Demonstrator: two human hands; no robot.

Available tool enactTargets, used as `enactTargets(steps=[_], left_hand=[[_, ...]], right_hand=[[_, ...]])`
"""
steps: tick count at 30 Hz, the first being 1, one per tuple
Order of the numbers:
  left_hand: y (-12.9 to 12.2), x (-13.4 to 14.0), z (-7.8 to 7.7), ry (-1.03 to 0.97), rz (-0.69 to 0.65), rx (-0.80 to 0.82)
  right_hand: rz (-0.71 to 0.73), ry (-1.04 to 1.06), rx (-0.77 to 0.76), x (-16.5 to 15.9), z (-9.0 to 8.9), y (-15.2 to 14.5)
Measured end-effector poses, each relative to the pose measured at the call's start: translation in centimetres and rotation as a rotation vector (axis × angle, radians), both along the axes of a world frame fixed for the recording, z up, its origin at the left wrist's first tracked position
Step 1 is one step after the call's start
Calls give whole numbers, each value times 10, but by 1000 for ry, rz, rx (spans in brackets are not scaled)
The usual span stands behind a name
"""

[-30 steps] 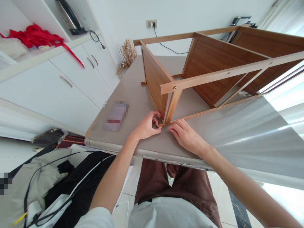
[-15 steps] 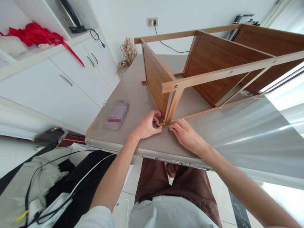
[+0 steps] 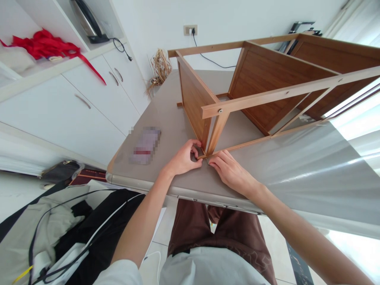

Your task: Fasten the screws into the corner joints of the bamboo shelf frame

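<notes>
From the head view, we see the wooden frame [image 3: 267, 97] lying on its side on the table [image 3: 297, 170], its panels standing upright, its near corner close to the edge, probably so that both hands can reach it. Our left hand [image 3: 184, 159] curls its fingers and thumb around the end of the lower rail [image 3: 246, 143], seemingly to steady that corner. Our right hand [image 3: 227, 171] has its fingertips pinched together just beside the same rail end; whether they grasp something small, we cannot tell. The forearm slants in low, which likely helps fine finger work. Above, a bolt [image 3: 220, 111] sits in the upper rail. A blurred item [image 3: 145, 145] lies left of the hands, apart from the frame, perhaps set there to stay out of the way.
</notes>
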State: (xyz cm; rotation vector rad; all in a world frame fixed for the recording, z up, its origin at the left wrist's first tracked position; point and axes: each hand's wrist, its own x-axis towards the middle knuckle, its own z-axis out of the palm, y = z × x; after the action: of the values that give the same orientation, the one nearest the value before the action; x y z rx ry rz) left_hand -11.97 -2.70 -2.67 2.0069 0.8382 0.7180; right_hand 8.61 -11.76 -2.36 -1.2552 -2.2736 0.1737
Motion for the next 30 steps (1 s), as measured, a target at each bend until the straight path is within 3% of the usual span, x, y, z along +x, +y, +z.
enactTargets(steps=[30], left_hand=[[0, 0, -2, -18, -7, -18]], right_hand=[[119, -138, 104, 3, 1, 2]])
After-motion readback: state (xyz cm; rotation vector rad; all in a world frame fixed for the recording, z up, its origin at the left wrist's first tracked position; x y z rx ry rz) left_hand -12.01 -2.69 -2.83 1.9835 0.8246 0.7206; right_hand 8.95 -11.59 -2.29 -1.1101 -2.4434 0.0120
